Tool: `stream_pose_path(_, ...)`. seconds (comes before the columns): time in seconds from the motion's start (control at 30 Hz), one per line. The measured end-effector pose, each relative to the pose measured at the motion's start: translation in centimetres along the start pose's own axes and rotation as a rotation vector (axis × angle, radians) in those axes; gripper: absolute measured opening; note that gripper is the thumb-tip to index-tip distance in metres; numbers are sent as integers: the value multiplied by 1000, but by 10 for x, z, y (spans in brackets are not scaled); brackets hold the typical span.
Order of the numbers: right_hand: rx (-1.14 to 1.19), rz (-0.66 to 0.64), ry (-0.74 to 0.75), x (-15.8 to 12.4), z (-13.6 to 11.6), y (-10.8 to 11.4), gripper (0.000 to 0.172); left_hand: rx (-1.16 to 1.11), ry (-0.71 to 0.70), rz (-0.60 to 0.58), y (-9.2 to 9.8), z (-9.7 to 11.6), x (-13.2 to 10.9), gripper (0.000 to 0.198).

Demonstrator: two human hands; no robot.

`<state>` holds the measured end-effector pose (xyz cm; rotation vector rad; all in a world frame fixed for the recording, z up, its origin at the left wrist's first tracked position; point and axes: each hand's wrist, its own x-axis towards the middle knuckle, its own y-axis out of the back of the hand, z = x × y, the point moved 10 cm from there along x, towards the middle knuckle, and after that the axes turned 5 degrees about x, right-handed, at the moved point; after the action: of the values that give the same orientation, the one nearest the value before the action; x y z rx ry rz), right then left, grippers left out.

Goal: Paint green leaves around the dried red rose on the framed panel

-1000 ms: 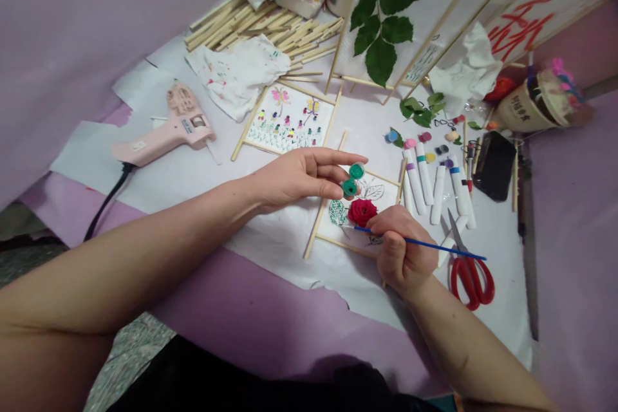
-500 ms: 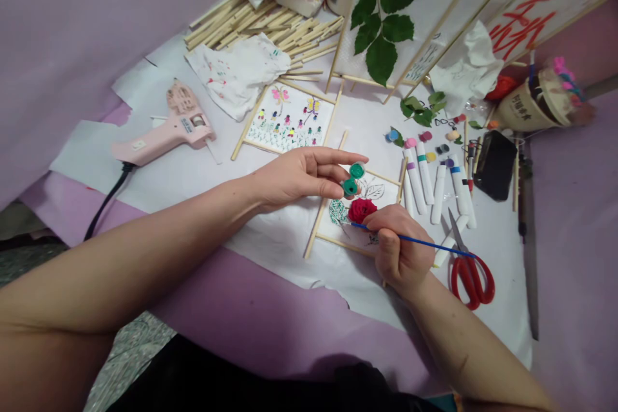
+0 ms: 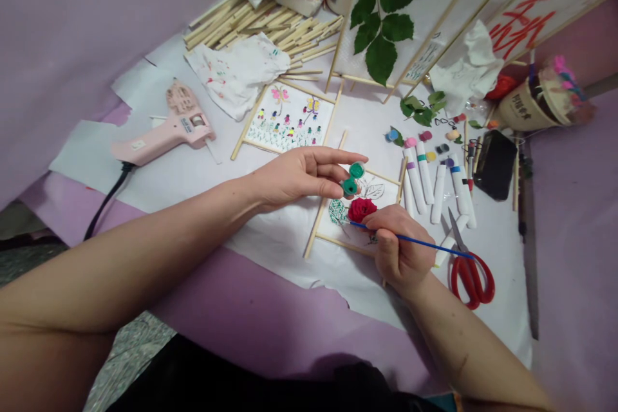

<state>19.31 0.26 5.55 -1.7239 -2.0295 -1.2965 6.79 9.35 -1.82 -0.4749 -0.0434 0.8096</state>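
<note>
You are at a handicraft worktable, a small craft-making corner draped in lilac cloth and covered with white paper sheets. Take the small wood-framed white panel bearing a red paper rose as your centre. Just right of it lie white paint tubes with coloured bands and red-handled scissors. Beyond it sits a second framed panel painted with butterflies and flowers. Well to its left rests a pink hot-glue gun. Far behind it are a heap of pale wooden sticks, a paint-stained white cloth and tall wood-framed screens holding pressed green leaves.
</note>
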Motion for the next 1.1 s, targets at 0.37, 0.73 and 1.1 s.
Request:
stream_pose_path(0.37,9,10,-4,-3,2,1,14,6,12,3,0,-1,0,56)
stream_pose_path(0.73,-12,22,6,-3,0,3,14,7,12,6,0,0,0,56)
stream_pose_path(1.1,15,41,21,-6,2,4,14,-2,10,9,0,0,0,56)
